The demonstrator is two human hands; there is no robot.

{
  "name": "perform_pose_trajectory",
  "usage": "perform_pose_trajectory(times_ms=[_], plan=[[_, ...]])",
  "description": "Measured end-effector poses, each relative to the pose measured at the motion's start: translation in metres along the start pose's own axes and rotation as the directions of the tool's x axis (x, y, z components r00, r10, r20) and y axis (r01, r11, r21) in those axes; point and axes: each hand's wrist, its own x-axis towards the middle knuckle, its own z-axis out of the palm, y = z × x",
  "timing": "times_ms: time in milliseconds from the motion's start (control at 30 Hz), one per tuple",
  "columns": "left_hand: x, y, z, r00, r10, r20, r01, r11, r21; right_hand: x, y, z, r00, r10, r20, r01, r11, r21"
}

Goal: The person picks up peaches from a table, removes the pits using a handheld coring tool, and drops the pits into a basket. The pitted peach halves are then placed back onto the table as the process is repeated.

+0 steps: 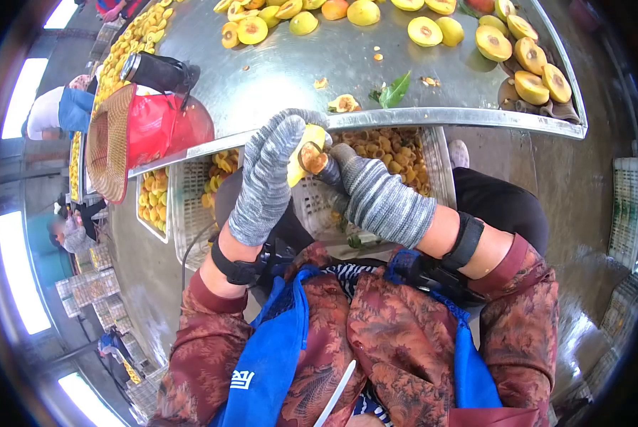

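Note:
Both my hands wear grey knitted gloves and meet just below the edge of the metal table (404, 117). My left hand (265, 178) grips a yellow fruit half (306, 146) with its cut face turned toward my right hand. Against that fruit, my right hand (379, 196) presses a small tool; its tip sits at the brown pit hollow (313, 158). The tool itself is mostly hidden by the glove. Under my hands stands a white crate (436, 167) holding several fruit pits and scraps.
Halved yellow fruits (525, 60) lie along the far and right side of the table, with a green leaf (394, 91) and scraps near the edge. A person in a straw hat and red top (130, 135) works at left. More crates of fruit (155, 199) stand left.

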Motion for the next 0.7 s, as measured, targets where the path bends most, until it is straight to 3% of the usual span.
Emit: perform_pose_trajectory(times_ms=[100,133,167,200,233,267,300,367,400,433,467,500,533,600,633,700], plan=[[0.009,0.006,-0.003,0.989,-0.102,0.106,0.108,0.993,-0.051,-0.005,-0.011,0.000,1.000,0.015,-0.015,-0.014,0.998,0.067],[0.017,-0.028,-0.027,0.981,0.186,0.049,-0.172,0.735,0.656,-0.004,-0.014,-0.003,0.999,0.053,0.008,-0.054,0.992,0.113],[0.018,-0.022,-0.022,0.981,0.189,0.049,-0.175,0.735,0.656,-0.003,-0.016,-0.005,0.996,0.088,0.030,-0.092,0.983,0.157],[0.020,-0.011,-0.012,0.995,0.097,-0.017,-0.085,0.939,0.334,-0.001,-0.011,0.002,0.998,0.052,0.025,-0.057,0.930,0.364],[0.021,-0.005,-0.005,0.999,-0.016,-0.041,0.015,0.999,-0.039,-0.002,-0.008,0.003,0.999,0.050,0.020,-0.054,0.931,0.362],[0.021,-0.008,-0.005,0.961,0.272,-0.051,-0.214,0.849,0.483,-0.002,-0.009,0.003,1.000,0.027,0.014,-0.030,0.944,0.328],[0.020,-0.008,-0.003,0.961,0.271,-0.051,-0.214,0.849,0.483,-0.003,-0.010,0.003,1.000,0.005,0.011,-0.008,0.956,0.294],[0.017,-0.005,0.004,0.998,0.055,-0.033,-0.054,0.998,0.034,-0.004,-0.009,0.002,0.999,0.030,0.027,-0.036,0.970,0.239],[0.018,-0.004,0.000,0.990,0.011,0.143,0.014,0.985,-0.173,-0.004,-0.009,0.002,0.997,0.056,0.043,-0.063,0.981,0.182],[0.017,-0.011,-0.004,0.990,0.005,0.138,0.019,0.984,-0.175,-0.005,-0.010,0.001,0.995,0.081,0.062,-0.088,0.988,0.124],[0.016,-0.020,-0.008,0.917,0.381,0.116,-0.398,0.863,0.311,-0.006,-0.012,0.000,0.994,0.082,0.067,-0.090,0.988,0.126],[0.017,-0.024,-0.011,0.701,0.655,0.282,-0.625,0.374,0.685,-0.006,-0.014,-0.002,0.989,0.104,0.102,-0.115,0.987,0.116],[0.018,-0.026,-0.013,0.700,0.655,0.284,-0.626,0.372,0.685,-0.006,-0.014,-0.003,0.983,0.126,0.133,-0.140,0.985,0.103],[0.018,-0.026,-0.014,0.774,0.568,0.279,-0.628,0.637,0.446,-0.009,-0.011,-0.003,0.986,0.104,0.131,-0.123,0.982,0.143],[0.019,-0.026,-0.015,0.776,0.567,0.276,-0.626,0.639,0.447,-0.009,-0.010,-0.001,0.988,0.080,0.131,-0.103,0.978,0.181],[0.019,-0.024,-0.022,0.907,0.325,0.267,-0.399,0.866,0.301,-0.011,-0.005,0.006,0.983,0.103,0.153,-0.133,0.970,0.204]])
